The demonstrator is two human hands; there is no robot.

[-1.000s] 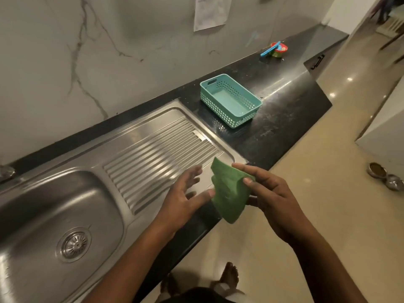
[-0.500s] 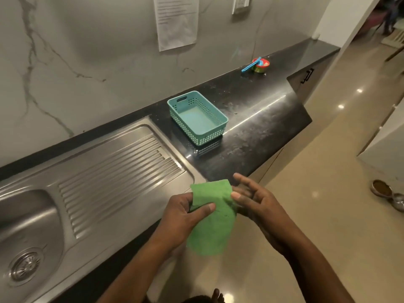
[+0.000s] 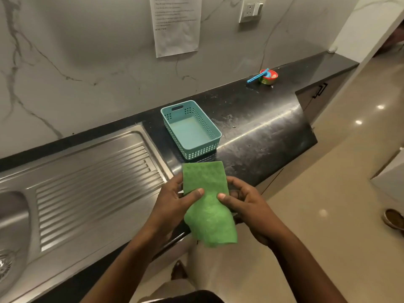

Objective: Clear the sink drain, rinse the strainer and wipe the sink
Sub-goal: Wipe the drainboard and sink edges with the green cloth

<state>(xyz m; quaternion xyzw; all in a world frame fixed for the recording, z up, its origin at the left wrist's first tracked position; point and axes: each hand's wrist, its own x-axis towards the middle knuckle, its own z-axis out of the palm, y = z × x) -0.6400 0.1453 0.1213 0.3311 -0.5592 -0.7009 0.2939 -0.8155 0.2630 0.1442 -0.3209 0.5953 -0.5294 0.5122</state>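
Both hands held the green scouring pad (image 3: pixel 208 202) above the counter's front edge — the left hand (image 3: pixel 172 206) pinching its left side, thumb on top, and the right hand (image 3: pixel 247 206) gripping its right side the same way. Half a second before, the pad hung crumpled from the left hand alone; now it was spread flat. The view had swung right, leaving only the sink (image 3: pixel 11 232) bowl's edge and strainer (image 3: pixel 5 262) at far left. The teal basket (image 3: pixel 192 130) sat just beyond the pad.
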